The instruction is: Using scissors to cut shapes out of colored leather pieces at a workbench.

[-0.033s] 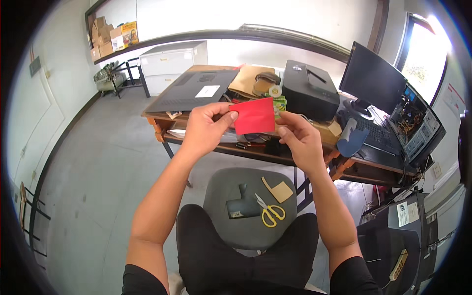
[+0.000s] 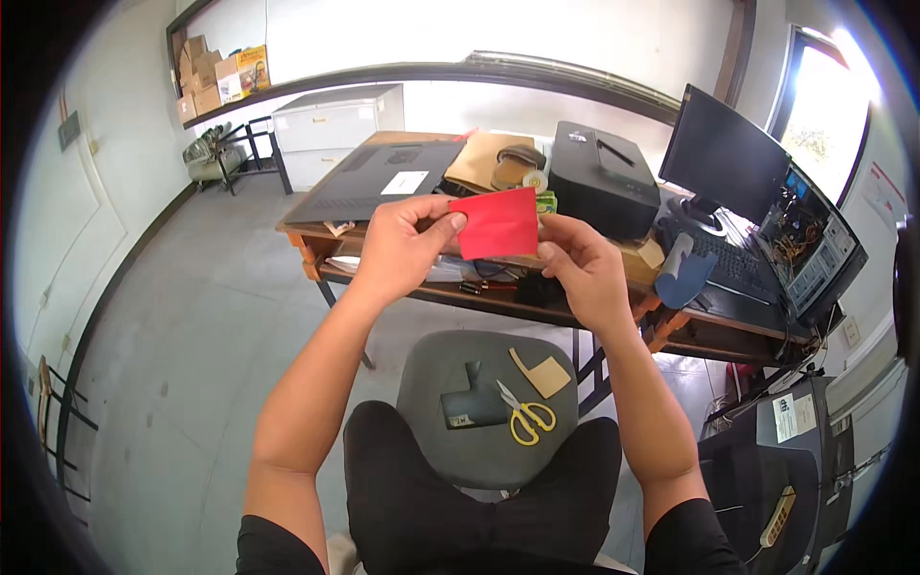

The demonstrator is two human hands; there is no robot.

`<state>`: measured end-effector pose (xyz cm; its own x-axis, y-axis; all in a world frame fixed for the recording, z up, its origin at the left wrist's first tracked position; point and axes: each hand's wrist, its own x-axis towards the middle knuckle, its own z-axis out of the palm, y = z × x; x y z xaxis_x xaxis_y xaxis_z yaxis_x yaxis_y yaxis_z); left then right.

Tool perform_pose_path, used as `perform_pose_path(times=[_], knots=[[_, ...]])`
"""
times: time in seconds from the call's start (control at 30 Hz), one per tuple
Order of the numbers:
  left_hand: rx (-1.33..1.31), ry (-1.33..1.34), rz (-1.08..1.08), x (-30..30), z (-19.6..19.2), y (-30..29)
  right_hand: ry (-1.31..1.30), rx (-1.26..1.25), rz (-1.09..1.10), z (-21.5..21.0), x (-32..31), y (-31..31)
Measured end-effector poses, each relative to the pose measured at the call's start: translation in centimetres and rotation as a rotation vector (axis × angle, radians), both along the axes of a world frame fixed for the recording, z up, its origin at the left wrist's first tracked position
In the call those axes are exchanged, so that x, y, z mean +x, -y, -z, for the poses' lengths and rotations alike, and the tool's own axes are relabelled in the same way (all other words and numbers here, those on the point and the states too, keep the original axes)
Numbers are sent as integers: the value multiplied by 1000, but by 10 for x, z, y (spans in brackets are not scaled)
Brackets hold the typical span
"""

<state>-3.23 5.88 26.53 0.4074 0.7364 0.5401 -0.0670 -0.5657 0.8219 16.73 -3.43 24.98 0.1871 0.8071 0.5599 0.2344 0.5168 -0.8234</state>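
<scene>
A flat red rectangular piece, like stiff paper or card [image 2: 494, 225], is held up in front of me, above the chair and before the desk. My left hand [image 2: 407, 244] pinches its left edge between thumb and fingers. At the right edge, my right hand [image 2: 580, 264] has its thumb and fingertips closed on the border. Below, on the grey chair seat [image 2: 436, 359], lie yellow-handled scissors [image 2: 529, 422], partly opened. Beside them are a dark cut-out piece [image 2: 474, 407] and a tan L-shaped cut-out [image 2: 548, 377].
Beyond my hands, the wooden desk carries a dark flat panel [image 2: 383, 177], a tape roll [image 2: 535, 180] and a black printer [image 2: 604, 177]. To the right stand a monitor [image 2: 728, 158] and an open computer case [image 2: 810, 244]. A power strip [image 2: 778, 516] lies lower right.
My right thumb and fingertips have come in slightly against the red piece's right edge. The red piece has shifted a little up and right. My left hand keeps its pinch.
</scene>
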Motion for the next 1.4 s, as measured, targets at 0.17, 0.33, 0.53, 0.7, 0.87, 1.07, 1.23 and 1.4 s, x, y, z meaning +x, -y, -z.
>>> perform_pose_path(times=[0.17,0.33,0.53,0.7,0.87,1.07,1.23,1.4], knots=[[47,0,7,4,-46,12,1,-19,28,-40,-7,-3],[31,83,15,4,-69,11,-88,35,-5,-55,-16,1],[32,142,67,2,-65,11,-120,52,-8,-61,-20,-3],[1,119,58,-2,-55,7,-95,50,-21,-60,-20,-6],[-21,145,-16,-5,-49,-2,-120,81,-26,-50,-14,-10],[-27,175,-35,-3,-45,-3,-110,50,-12,-40,-6,-14],[-84,220,2,4,-31,-2,-98,-8,-30,-34,-13,-19],[-254,275,112,9,-12,7,-99,28,-47,-36,-19,-22]])
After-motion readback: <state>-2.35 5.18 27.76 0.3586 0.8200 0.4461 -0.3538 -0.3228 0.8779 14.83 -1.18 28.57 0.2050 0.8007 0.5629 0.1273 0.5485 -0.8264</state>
